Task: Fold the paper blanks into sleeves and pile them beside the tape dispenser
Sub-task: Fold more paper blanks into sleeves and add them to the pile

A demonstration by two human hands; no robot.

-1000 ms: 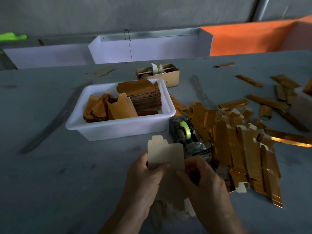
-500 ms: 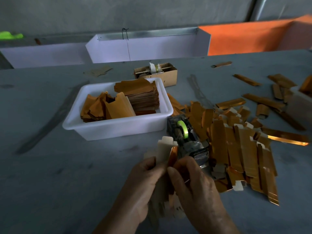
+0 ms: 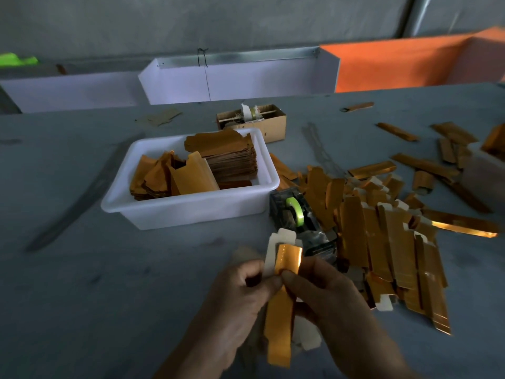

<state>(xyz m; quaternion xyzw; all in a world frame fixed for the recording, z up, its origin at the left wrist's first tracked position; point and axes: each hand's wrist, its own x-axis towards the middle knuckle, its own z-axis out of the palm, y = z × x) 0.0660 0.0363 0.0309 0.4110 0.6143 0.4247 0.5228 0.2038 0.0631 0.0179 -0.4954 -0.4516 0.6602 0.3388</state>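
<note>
Paper blank (image 3: 284,291), half-folded, pinched between left hand (image 3: 243,302) and right hand (image 3: 328,299) above counter (image 3: 109,283), near tape dispenser (image 3: 297,217). Risk: glossy flap slipping sideways under thumbs, giving a crooked crease.

paper blank (image 3: 284,310) blurred, forearms cut off

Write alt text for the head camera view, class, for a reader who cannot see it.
Two hands, left hand and right hand, pinch a half-folded gold paper blank above a grey table. Behind it stand a tape dispenser, a pile of folded gold sleeves to its right, and a white tub of blanks.
</note>
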